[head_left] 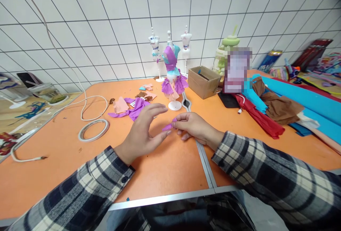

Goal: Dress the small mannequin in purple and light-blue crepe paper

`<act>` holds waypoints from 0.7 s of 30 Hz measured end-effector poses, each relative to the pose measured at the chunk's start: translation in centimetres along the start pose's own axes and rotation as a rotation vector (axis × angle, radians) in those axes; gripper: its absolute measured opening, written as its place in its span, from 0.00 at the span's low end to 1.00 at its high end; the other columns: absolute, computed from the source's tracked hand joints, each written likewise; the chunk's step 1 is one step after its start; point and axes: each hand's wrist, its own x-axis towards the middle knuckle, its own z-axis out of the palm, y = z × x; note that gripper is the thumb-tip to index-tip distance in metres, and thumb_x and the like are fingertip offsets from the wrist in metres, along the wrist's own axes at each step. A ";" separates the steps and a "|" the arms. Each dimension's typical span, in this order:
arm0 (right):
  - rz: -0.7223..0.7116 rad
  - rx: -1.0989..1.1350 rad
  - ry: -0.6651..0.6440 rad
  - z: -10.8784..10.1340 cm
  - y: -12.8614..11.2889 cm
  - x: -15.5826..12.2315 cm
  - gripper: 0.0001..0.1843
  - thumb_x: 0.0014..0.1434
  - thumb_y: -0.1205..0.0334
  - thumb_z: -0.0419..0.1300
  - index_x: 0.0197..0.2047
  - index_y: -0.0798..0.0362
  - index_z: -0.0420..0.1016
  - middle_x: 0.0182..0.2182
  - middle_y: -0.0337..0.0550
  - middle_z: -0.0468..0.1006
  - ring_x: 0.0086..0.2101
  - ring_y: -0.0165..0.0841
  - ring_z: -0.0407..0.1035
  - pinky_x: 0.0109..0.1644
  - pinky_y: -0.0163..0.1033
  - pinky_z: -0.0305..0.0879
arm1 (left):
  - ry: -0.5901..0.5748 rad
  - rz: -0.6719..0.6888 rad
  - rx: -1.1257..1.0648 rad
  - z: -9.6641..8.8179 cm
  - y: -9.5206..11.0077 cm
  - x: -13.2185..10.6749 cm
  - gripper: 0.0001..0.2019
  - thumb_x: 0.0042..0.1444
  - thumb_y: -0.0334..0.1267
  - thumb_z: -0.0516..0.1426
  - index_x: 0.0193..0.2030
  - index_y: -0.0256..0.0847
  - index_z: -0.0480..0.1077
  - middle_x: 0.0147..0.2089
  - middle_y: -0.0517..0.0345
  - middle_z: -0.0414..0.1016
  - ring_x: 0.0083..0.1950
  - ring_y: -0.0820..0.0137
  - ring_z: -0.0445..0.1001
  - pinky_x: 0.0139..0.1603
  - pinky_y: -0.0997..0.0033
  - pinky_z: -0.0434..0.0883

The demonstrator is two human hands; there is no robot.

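Observation:
Between the thumb and fingers of my right hand (190, 126) is a small piece of purple crepe paper (167, 127). My left hand (145, 130) is beside it with thumb and fingers spread apart; its thumb tip comes close to the paper, and whether they touch I cannot tell. Just beyond my hands stands a mini dress form (171, 62), dressed in purple and turquoise paper with ruffled purple pieces at the hip, on a round white base (175, 105). Purple paper scraps (135, 109) lie on the table behind my left hand.
Two more mini dress forms (155, 48) stand against the tiled wall. A cardboard box (204, 82), a phone (238, 69) and a green bottle (223, 51) are at the back right. Coloured paper (279, 103) lies right; a tape roll (93, 130) and white cable (84, 108) lie left.

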 end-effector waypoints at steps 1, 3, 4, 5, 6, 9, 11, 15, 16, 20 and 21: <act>-0.004 -0.005 0.001 0.0 0.0 0.1 0.05 0.55 0.65 0.65 0.30 0.54 0.72 0.22 0.35 0.71 0.21 0.24 0.66 0.17 0.26 0.64 | 0.015 -0.062 -0.018 -0.1 0.0 0.1 0.24 0.55 0.38 0.63 0.58 0.44 0.64 0.58 0.46 0.71 0.59 0.58 0.70 0.58 0.56 0.71; -0.019 -0.020 0.003 -0.1 0.2 0.2 0.06 0.54 0.65 0.66 0.29 0.54 0.72 0.22 0.35 0.71 0.19 0.23 0.64 0.16 0.26 0.61 | -0.052 -0.203 -0.057 0.0 -0.1 0.4 0.18 0.57 0.44 0.62 0.53 0.43 0.69 0.53 0.47 0.74 0.55 0.59 0.73 0.55 0.56 0.72; -0.026 -0.034 0.003 -0.1 0.3 0.3 0.07 0.53 0.64 0.66 0.29 0.54 0.72 0.22 0.34 0.72 0.19 0.23 0.63 0.15 0.25 0.59 | -0.114 -0.258 -0.082 0.1 -0.3 0.4 0.15 0.58 0.46 0.61 0.48 0.42 0.71 0.49 0.49 0.76 0.52 0.59 0.74 0.54 0.56 0.72; -0.034 -0.048 0.007 -0.2 0.3 0.4 0.07 0.53 0.64 0.66 0.29 0.54 0.72 0.21 0.34 0.71 0.18 0.22 0.62 0.14 0.25 0.58 | -0.173 -0.298 -0.113 0.3 -0.5 0.5 0.14 0.58 0.48 0.60 0.44 0.42 0.73 0.46 0.50 0.77 0.49 0.60 0.75 0.53 0.56 0.72; -0.042 -0.058 0.011 -0.2 0.4 0.4 0.07 0.53 0.63 0.66 0.30 0.54 0.72 0.21 0.33 0.71 0.18 0.22 0.62 0.14 0.26 0.57 | -0.216 -0.327 -0.149 0.5 -0.6 0.5 0.13 0.58 0.49 0.60 0.40 0.41 0.75 0.44 0.50 0.78 0.47 0.61 0.76 0.52 0.57 0.72; -0.062 -0.074 0.023 -0.1 0.6 0.5 0.07 0.54 0.63 0.66 0.32 0.53 0.71 0.19 0.32 0.69 0.17 0.23 0.61 0.14 0.26 0.57 | -0.236 -0.362 -0.218 1.1 -0.9 0.5 0.11 0.57 0.46 0.61 0.37 0.41 0.77 0.43 0.50 0.79 0.46 0.62 0.77 0.52 0.58 0.73; -0.067 -0.084 0.023 -0.1 0.7 0.5 0.07 0.54 0.63 0.66 0.32 0.53 0.71 0.19 0.32 0.68 0.17 0.23 0.61 0.14 0.26 0.57 | -0.212 -0.356 -0.203 1.3 -1.0 0.4 0.09 0.56 0.43 0.61 0.37 0.41 0.78 0.44 0.50 0.79 0.46 0.62 0.77 0.52 0.58 0.73; -0.068 -0.104 0.005 0.1 0.7 0.3 0.08 0.54 0.61 0.66 0.30 0.53 0.70 0.18 0.31 0.67 0.17 0.23 0.60 0.15 0.26 0.57 | -0.187 -0.312 -0.167 1.4 -0.9 0.4 0.06 0.55 0.40 0.62 0.36 0.41 0.78 0.42 0.51 0.80 0.45 0.62 0.78 0.51 0.57 0.74; -0.069 -0.103 0.003 0.1 0.7 0.3 0.09 0.54 0.61 0.66 0.30 0.53 0.70 0.18 0.31 0.67 0.17 0.23 0.60 0.15 0.26 0.57 | -0.187 -0.307 -0.171 1.3 -0.9 0.4 0.06 0.55 0.40 0.61 0.36 0.41 0.78 0.42 0.51 0.80 0.44 0.62 0.78 0.51 0.58 0.74; -0.071 -0.108 0.009 0.2 0.7 0.3 0.08 0.54 0.61 0.66 0.31 0.53 0.71 0.17 0.31 0.66 0.16 0.22 0.59 0.15 0.26 0.57 | -0.196 -0.311 -0.193 1.3 -0.8 0.4 0.09 0.55 0.43 0.62 0.38 0.42 0.78 0.44 0.51 0.79 0.46 0.62 0.77 0.51 0.58 0.74; -0.071 -0.110 0.012 0.2 0.7 0.3 0.08 0.54 0.61 0.66 0.32 0.53 0.71 0.17 0.30 0.66 0.16 0.22 0.59 0.15 0.26 0.57 | -0.194 -0.318 -0.194 1.4 -0.8 0.4 0.09 0.55 0.44 0.63 0.38 0.42 0.78 0.45 0.50 0.79 0.47 0.62 0.77 0.51 0.58 0.73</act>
